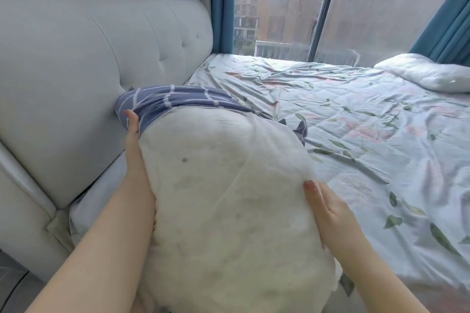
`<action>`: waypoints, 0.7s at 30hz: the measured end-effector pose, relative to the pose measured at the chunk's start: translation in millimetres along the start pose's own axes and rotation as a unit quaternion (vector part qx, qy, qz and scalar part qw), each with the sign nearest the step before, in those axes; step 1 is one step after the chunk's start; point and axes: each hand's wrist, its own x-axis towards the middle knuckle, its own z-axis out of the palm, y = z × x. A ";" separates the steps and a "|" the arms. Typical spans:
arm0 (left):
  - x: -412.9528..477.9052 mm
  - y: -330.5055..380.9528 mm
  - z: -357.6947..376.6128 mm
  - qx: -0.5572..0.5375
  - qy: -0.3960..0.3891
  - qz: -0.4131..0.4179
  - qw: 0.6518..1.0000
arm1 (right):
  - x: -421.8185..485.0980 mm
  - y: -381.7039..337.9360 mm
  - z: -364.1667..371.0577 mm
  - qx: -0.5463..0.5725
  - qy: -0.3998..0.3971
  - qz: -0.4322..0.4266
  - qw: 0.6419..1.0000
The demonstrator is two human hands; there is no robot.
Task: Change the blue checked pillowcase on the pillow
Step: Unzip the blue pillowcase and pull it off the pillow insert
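Observation:
A bare white pillow [229, 198] lies lengthwise in front of me, its near part uncovered. The blue checked pillowcase [175, 99] is bunched over the pillow's far end, beside the headboard. My left hand [132, 127] lies along the pillow's left side, its thumb on the bunched edge of the pillowcase; its fingers are hidden behind the fabric. My right hand [328, 207] holds the pillow's right side, thumb on top, fingers hidden underneath.
A padded grey headboard [89, 58] stands on the left. The bed carries a pale floral sheet [368, 122], with a folded white duvet [427, 73] at the far right. Behind are a large window [292, 2] and blue curtains [222, 2].

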 end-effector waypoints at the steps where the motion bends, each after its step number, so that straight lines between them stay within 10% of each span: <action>1: -1.7 -1.5 8.0 -0.001 -0.010 -0.001 1.000 | 0.3 -5.2 -1.5 0.027 0.003 0.021 0.999; 9: -7.6 -60.6 31.8 -0.040 0.012 -0.110 0.993 | 30.1 -22.9 -37.2 0.033 0.165 -0.060 0.984; 15: -14.1 -97.5 54.4 -0.055 -0.007 -0.155 0.986 | 109.5 -22.2 -98.7 -0.107 0.160 -0.174 0.966; 21: -35.7 -117.6 58.3 -0.016 -0.046 -0.100 0.994 | 150.5 -27.5 -127.6 -0.257 0.072 -0.077 0.961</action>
